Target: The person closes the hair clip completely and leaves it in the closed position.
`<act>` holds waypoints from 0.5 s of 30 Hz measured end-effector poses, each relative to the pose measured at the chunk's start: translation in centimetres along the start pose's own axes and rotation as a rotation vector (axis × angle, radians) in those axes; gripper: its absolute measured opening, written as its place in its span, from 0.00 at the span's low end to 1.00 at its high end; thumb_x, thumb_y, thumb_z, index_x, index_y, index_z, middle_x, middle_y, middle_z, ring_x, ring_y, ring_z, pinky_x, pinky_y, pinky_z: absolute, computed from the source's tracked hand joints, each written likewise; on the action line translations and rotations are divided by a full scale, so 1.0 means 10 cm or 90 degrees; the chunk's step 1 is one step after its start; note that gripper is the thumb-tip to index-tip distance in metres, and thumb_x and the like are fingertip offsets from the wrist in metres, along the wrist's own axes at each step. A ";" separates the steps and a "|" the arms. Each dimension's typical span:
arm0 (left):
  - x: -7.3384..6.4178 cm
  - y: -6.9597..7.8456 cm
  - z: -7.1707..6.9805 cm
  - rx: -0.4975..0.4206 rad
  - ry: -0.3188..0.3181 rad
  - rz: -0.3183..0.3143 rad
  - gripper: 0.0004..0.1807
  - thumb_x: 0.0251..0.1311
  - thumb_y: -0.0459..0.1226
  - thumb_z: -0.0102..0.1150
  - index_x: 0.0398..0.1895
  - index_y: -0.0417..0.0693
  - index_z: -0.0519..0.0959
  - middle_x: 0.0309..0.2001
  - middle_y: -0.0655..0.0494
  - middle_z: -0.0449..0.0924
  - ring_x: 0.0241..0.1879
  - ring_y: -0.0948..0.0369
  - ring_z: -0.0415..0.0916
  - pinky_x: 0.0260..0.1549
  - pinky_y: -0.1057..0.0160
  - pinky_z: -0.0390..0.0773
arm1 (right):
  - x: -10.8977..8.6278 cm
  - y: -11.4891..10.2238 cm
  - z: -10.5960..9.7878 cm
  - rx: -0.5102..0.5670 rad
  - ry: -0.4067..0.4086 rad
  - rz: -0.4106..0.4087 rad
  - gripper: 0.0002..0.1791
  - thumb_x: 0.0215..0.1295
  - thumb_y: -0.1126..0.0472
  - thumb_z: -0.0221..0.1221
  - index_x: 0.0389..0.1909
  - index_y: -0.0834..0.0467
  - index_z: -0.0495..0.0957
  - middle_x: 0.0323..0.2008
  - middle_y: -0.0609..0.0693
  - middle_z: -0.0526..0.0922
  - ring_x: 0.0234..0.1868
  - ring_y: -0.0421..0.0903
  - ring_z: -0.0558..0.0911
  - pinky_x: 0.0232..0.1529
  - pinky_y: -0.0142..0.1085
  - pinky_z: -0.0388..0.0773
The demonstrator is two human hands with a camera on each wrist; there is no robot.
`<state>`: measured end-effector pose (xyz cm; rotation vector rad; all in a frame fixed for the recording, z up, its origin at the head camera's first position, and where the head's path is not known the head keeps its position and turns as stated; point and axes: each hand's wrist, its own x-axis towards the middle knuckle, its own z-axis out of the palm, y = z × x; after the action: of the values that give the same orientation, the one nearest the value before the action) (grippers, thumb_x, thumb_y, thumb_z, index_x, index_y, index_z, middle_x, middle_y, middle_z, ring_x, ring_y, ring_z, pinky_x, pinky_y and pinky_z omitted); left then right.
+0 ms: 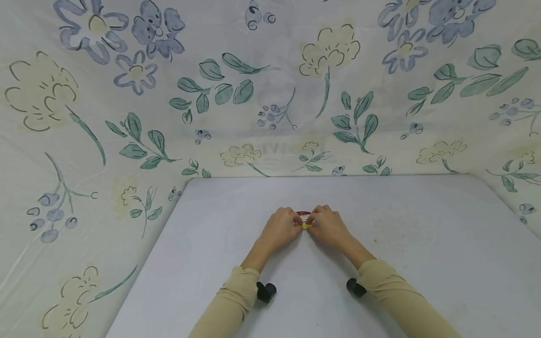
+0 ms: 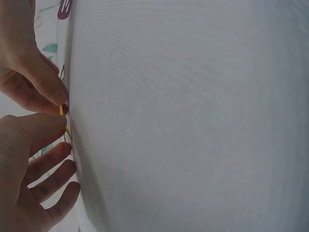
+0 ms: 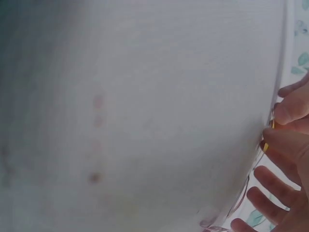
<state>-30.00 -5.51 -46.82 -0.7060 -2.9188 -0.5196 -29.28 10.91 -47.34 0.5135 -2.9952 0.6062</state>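
Note:
At the middle of the white table, my left hand point(image 1: 282, 227) and right hand point(image 1: 328, 227) meet over a small narrow yellow piece point(image 1: 305, 226). Thumb and fingers of each hand pinch it; its kind is mostly hidden by the fingertips. Beyond it a small dark red piece point(image 1: 303, 213) lies between the hands. In the left wrist view a dark red piece with pale slots point(image 2: 65, 8) shows near the top edge. The right wrist view has the yellow piece point(image 3: 266, 146) between the fingers, and a thin dark reddish curved edge point(image 3: 243, 195) below it.
The white table point(image 1: 228, 211) reaches back to a hanging cloth point(image 1: 291, 94) printed with flowers and leaves. Black wrist cameras point(image 1: 266, 292) sit by both sleeves. Faint specks point(image 1: 376, 241) mark the table at the right.

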 end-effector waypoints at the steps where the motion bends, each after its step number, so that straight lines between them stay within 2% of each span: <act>1: 0.00 0.00 0.00 0.001 0.001 0.002 0.03 0.57 0.37 0.68 0.32 0.49 0.88 0.37 0.53 0.83 0.42 0.53 0.78 0.43 0.54 0.78 | 0.00 -0.01 0.00 0.001 0.000 0.002 0.04 0.60 0.60 0.67 0.35 0.54 0.86 0.45 0.52 0.80 0.52 0.52 0.75 0.53 0.54 0.73; 15: -0.01 -0.01 -0.02 -0.015 0.001 0.005 0.03 0.57 0.35 0.67 0.33 0.47 0.88 0.37 0.52 0.83 0.41 0.53 0.79 0.44 0.56 0.78 | 0.01 -0.04 0.01 -0.010 -0.004 0.004 0.04 0.60 0.59 0.68 0.36 0.53 0.87 0.46 0.52 0.81 0.52 0.52 0.75 0.52 0.55 0.73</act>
<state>-29.98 -5.72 -46.67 -0.7189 -2.9113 -0.5538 -29.25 10.51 -47.26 0.5061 -3.0058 0.5812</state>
